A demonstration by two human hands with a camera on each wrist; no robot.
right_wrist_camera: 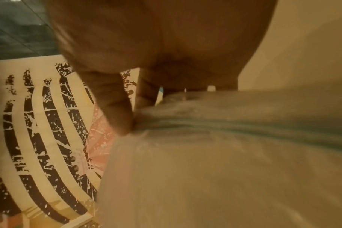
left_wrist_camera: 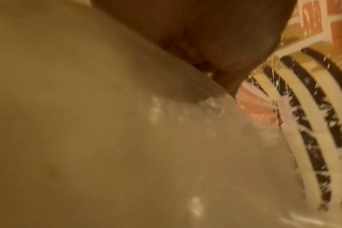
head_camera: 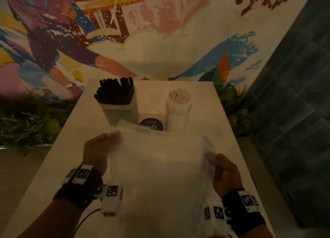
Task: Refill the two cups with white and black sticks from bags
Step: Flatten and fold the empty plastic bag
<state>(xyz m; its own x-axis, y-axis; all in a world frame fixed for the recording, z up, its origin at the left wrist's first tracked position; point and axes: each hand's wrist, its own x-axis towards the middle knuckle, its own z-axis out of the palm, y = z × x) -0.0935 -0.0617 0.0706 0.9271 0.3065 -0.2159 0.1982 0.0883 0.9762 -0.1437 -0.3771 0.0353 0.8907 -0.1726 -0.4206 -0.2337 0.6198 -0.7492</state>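
A large clear plastic bag is stretched flat above the near half of the table. My left hand pinches its left edge, and my right hand pinches its right edge, where the plastic bunches into folds. The bag fills the left wrist view; my left hand shows at the top. Beyond the bag stand two cups: a square white one packed with black sticks at the left, and a round clear one holding white sticks at the right. What the bag holds is not visible.
A round black sticker or coaster lies between the cups, partly under a second sheet of plastic. The pale table ends near a painted mural wall. Green plants flank it, and a tiled wall stands at the right.
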